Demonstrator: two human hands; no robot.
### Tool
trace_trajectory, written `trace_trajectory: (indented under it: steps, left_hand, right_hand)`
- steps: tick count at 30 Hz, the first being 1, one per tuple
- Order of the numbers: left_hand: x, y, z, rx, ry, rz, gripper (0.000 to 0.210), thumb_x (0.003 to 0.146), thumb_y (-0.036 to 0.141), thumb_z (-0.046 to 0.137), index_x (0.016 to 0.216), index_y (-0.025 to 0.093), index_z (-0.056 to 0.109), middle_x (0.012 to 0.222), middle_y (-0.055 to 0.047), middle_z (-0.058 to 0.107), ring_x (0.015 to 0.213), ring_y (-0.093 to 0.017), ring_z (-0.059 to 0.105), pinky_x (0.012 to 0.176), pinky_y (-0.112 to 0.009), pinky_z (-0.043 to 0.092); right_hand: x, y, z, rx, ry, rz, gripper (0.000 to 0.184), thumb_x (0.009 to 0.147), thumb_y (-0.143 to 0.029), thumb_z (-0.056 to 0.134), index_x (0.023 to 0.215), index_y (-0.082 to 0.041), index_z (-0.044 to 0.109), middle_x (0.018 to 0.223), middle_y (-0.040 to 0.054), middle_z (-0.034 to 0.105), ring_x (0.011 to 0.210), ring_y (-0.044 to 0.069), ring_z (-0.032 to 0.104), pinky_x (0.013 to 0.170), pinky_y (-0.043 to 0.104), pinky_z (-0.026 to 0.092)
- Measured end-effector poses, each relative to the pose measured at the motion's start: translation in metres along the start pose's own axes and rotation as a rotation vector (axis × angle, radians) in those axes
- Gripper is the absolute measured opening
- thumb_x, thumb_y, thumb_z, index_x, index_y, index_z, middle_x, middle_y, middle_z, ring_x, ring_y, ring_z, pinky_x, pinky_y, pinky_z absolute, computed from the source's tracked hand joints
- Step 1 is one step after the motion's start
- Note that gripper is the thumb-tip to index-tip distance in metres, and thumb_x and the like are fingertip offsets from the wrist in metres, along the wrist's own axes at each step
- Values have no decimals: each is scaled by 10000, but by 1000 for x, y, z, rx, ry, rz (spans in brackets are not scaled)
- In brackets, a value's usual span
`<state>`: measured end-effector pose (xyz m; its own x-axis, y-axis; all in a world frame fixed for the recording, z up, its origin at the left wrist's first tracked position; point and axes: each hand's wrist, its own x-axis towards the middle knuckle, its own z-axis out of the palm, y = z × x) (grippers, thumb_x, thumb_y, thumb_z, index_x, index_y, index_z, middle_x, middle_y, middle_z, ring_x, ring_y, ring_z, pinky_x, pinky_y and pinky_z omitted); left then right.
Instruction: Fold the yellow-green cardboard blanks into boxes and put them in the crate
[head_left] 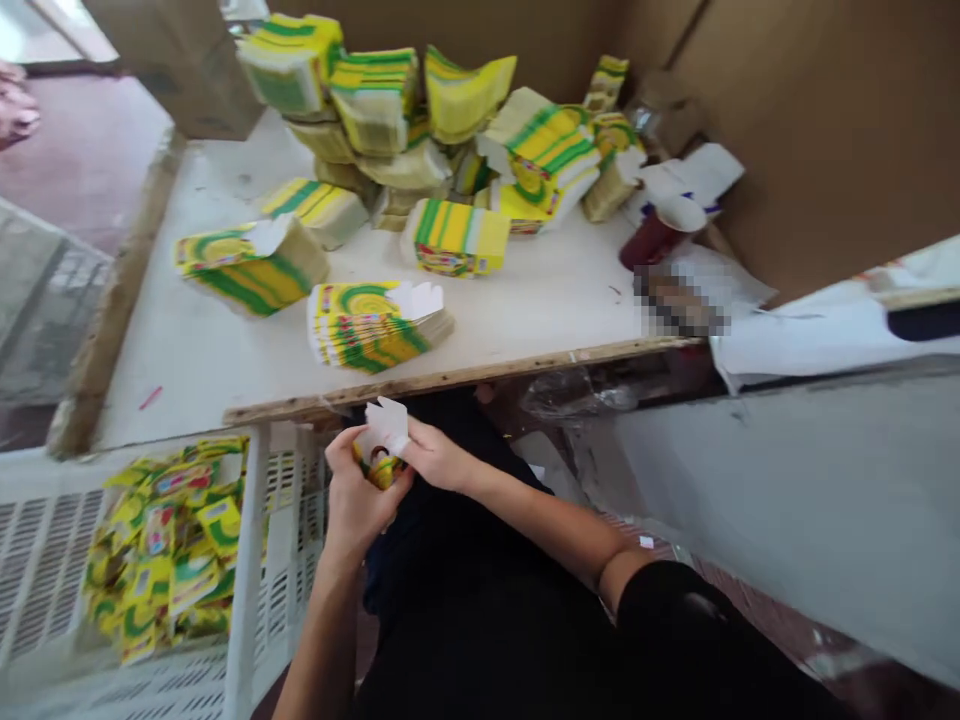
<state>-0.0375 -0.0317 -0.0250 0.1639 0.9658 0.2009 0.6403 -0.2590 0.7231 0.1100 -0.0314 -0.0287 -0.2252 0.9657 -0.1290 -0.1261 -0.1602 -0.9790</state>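
In front of my lap I hold a small yellow carton [388,428], its white inner flaps standing up. My left hand [354,508] curls round its near side, thumb and fingers closed on it. The fingers of my right hand [437,457] grip the flap side from the right. Something yellow and green [385,471] shows between the hands; whether it is the carton's print or a packet inside, I cannot tell. Just beyond, near the table edge, lies a fanned stack of flat yellow and green cartons [375,325].
More carton stacks [461,238] are piled across the white table [540,300]. A wooden strip [465,380] lines its front edge. A dark red cup [660,232] lies at the right. Lower left, a white plastic crate [251,560] holds many yellow packets [169,550].
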Motion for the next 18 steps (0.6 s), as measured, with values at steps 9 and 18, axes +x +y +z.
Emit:
trace_trajectory:
  steps: [9, 18]
  left_hand:
    - [6, -9, -1, 117, -158, -2, 407, 621, 373, 670, 960, 248, 483, 863, -26, 618, 696, -238, 649, 576, -331, 514]
    - [7, -18, 8, 74, -107, 54, 424, 609, 330, 638, 989, 198, 502, 982, -98, 533, 842, -276, 626, 691, -403, 547]
  right_hand:
    - [19, 24, 17, 185, -47, 203, 526, 868, -169, 617, 1389, -195, 542, 1363, 76, 628, 1273, 214, 579, 1053, 339, 474]
    - [0, 11, 11, -359, -22, -155, 496, 889, -22, 486, 1351, -179, 578, 1479, 59, 525, 1412, 161, 433, 1198, 323, 314]
